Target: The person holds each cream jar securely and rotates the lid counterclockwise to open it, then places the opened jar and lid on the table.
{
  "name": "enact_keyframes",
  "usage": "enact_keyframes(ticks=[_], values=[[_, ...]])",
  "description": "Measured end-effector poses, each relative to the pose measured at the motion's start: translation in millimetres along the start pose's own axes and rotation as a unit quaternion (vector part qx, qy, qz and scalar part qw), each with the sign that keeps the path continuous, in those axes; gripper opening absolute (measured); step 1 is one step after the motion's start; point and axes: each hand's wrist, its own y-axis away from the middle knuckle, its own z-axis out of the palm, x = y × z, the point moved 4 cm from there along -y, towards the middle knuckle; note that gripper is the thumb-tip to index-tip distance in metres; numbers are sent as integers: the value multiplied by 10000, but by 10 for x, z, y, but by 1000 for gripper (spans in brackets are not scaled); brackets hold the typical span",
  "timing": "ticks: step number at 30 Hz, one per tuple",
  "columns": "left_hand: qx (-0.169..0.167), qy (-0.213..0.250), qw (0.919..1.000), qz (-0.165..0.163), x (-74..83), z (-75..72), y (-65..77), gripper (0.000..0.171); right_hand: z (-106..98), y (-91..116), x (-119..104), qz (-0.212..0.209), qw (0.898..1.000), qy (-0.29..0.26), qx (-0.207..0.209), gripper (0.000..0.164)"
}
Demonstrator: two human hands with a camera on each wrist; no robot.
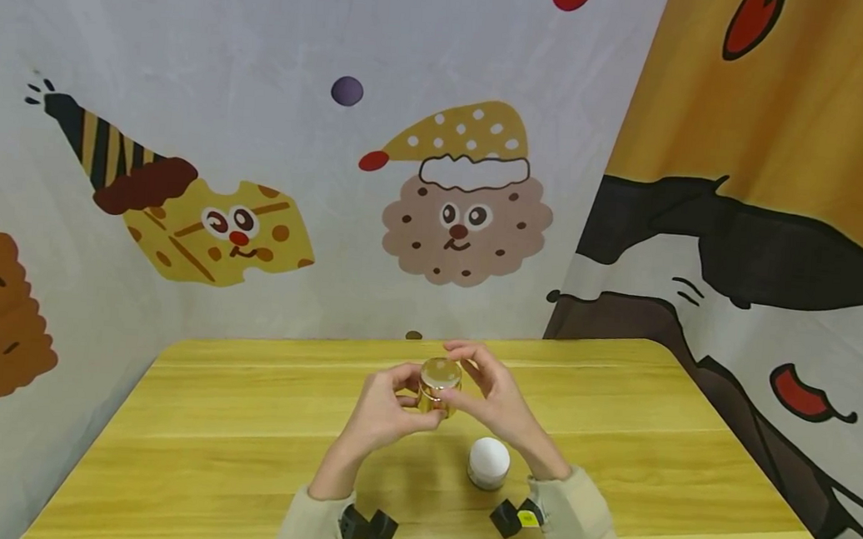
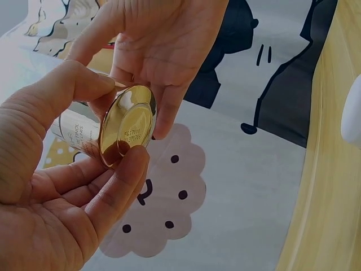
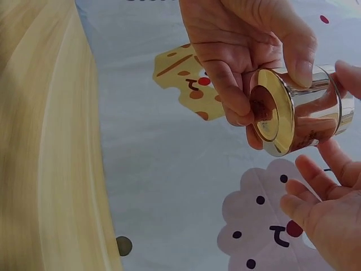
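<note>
A shiny gold cosmetic jar (image 1: 438, 395) is held above the table, its round top facing up in the head view. My left hand (image 1: 382, 412) grips its side with thumb and fingers. In the left wrist view, the gold base (image 2: 132, 125) bears a small printed code, and a pale label with text shows on the side. My right hand (image 1: 494, 395) holds the jar near its top, thumb on the near side and fingers around the far side. In the right wrist view, the right fingers (image 3: 333, 169) are spread along the jar's edge.
A small white-topped jar (image 1: 489, 462) stands on the wood-grain table (image 1: 240, 423), below and right of the hands. Black wrist devices (image 1: 368, 527) are on both sleeves. A cartoon-printed cloth (image 1: 276, 125) hangs behind the table's far edge.
</note>
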Motion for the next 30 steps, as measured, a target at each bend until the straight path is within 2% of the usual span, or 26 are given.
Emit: enact_keyframes(ticks=[4, 7, 10, 12, 19, 24, 30], values=[[6, 52, 10000, 51, -186, 17, -35, 39, 6, 6, -30, -289, 9993, -148, -210, 34], [7, 101, 9999, 99, -243, 16, -43, 39, 21, 8, -47, -444, 9977, -334, -376, 38], [-1, 154, 9999, 49, -267, 19, -47, 39, 21, 15, -41, -357, 9980, -368, -364, 42], [-5, 129, 9999, 30, -243, 21, -44, 39, 13, 17, -29, -221, 9990, -274, -262, 44], [-34, -53, 10000, -2, 79, -3, 17, 34, 5, -1, -9, -108, 9999, -55, -62, 37], [-45, -38, 10000, 35, 106, -2, 28, 29, 13, 2, -41, -167, 9998, -4, -139, 35], [-82, 19, 9999, 59, 96, -3, 31, 30, 25, 13, -53, -209, 9993, -131, -286, 42]])
